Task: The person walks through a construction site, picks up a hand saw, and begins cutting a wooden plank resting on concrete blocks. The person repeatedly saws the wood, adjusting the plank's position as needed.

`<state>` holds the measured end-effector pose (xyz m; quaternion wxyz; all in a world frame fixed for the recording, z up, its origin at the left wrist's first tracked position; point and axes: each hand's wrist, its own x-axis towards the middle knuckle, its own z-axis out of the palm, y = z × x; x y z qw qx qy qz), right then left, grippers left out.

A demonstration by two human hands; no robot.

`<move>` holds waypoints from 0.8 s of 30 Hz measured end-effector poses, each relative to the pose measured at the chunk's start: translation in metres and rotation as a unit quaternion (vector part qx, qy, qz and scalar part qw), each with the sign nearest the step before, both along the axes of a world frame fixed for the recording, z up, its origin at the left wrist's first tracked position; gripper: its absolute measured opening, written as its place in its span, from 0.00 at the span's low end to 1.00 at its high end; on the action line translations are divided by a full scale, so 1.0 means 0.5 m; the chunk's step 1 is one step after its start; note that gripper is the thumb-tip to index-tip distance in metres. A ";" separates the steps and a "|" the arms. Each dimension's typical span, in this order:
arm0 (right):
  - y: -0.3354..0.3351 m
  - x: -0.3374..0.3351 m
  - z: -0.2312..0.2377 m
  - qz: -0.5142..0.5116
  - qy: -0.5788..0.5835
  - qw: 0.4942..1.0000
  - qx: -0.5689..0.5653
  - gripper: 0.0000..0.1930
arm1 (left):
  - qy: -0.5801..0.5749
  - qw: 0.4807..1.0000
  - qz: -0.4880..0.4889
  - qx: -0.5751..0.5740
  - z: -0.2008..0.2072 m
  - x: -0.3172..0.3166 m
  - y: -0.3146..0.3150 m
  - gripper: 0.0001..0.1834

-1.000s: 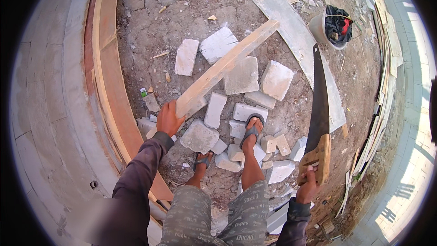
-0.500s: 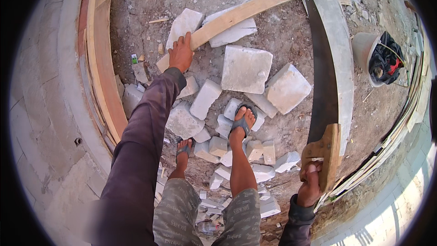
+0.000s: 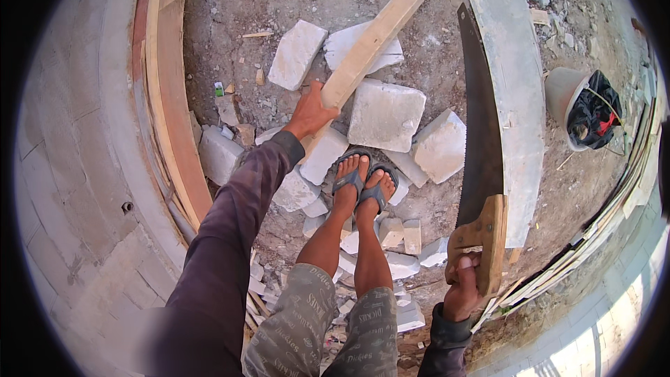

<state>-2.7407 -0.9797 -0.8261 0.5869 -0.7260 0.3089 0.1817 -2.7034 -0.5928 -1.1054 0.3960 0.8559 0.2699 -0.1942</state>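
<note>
My left hand (image 3: 312,110) is closed round a long, narrow wooden plank (image 3: 380,33), which slants up and away to the right over the pale blocks. The plank's near end shows just below my fingers. At the lower right my right hand (image 3: 466,286) grips the wooden handle of a handsaw (image 3: 480,126). Its dark blade points away from me, teeth toward the left, and lies beside or over the edge of a grey-white board (image 3: 520,112). The saw and the plank are apart.
White blocks (image 3: 386,116) and broken pieces lie around my sandalled feet (image 3: 363,181). Long boards (image 3: 167,77) line the left side along a concrete ledge. A bucket (image 3: 564,98) with a black plastic bag stands at right, near stacked thin wood strips (image 3: 593,244).
My left hand has moved right and nearer with the plank, which now slants more steeply. My left foot has come up beside the right one. The saw has shifted slightly left.
</note>
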 end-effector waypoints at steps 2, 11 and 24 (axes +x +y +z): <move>0.014 0.011 0.028 -0.010 -0.028 0.999 -0.025 0.06 | -0.013 0.997 0.065 -0.042 0.037 -0.016 -0.064 0.33; 0.005 0.055 0.112 -0.057 -0.109 0.992 -0.030 0.08 | -0.113 0.947 0.278 -0.110 0.295 -0.079 -0.246 0.38; -0.009 0.124 0.135 -0.047 -0.156 0.986 -0.044 0.07 | -0.073 0.482 0.643 -0.591 0.383 0.040 -0.523 0.27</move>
